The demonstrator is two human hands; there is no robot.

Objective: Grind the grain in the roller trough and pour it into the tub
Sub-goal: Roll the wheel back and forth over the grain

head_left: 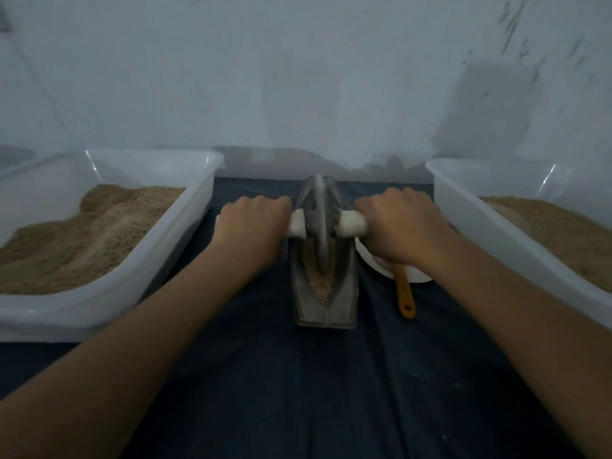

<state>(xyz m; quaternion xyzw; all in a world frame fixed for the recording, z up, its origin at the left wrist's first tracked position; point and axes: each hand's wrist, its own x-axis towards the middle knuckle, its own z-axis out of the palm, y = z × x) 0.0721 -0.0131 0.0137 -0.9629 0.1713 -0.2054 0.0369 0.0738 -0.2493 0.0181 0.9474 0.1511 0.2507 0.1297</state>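
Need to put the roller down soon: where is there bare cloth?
Free: the dark cloth in front of the trough, between the forearms. Crowded: right of the trough, with the white dish and yellow spoon; both tubs flank closely.

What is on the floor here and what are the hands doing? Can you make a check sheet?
Surface: dark blue cloth under everything.
Job's things: grey roller trough in the middle, grain lying in its groove; grinding wheel standing in the trough on a white handle bar; left tub and right tub, both holding brown grain.
Clutter: white bowl right of the trough, with a yellow-handled tool lying in it.
Hands: left hand and right hand each grip one end of the bar.
Cables: nothing seen.
Surroundings: pale wall behind.
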